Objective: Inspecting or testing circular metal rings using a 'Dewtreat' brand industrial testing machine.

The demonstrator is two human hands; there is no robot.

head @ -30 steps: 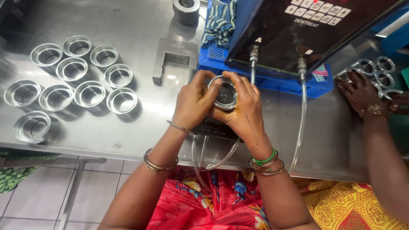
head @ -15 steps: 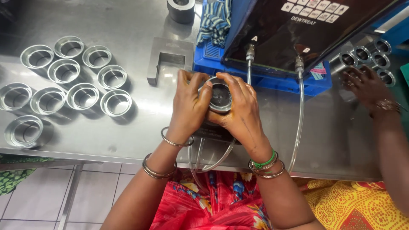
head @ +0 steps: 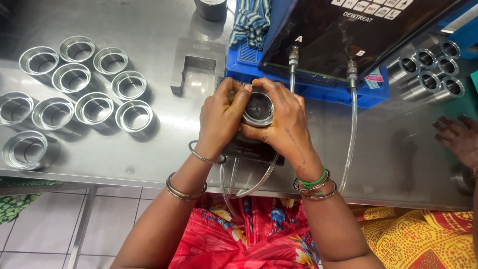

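Two hands grip one metal ring (head: 258, 109) at table (head: 164, 144) centre, just before the blue tester (head: 318, 55). Left hand (head: 221, 119) fingers curl on its left rim; right hand (head: 284, 127) clasps the right side. Ten loose rings (head: 94, 108) lie well apart, left. Another person's hand (head: 458, 137) rests far right.

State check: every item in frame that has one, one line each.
Left hand: gripping the round metal part.
Right hand: gripping the same part.
Round metal part: held over a dark fixture block.
Metal rings: loose, open side up on table.
Clear tubes: plugged into the tester.
Metal sleeves: lying on their sides.
Other person's hand: resting on table.
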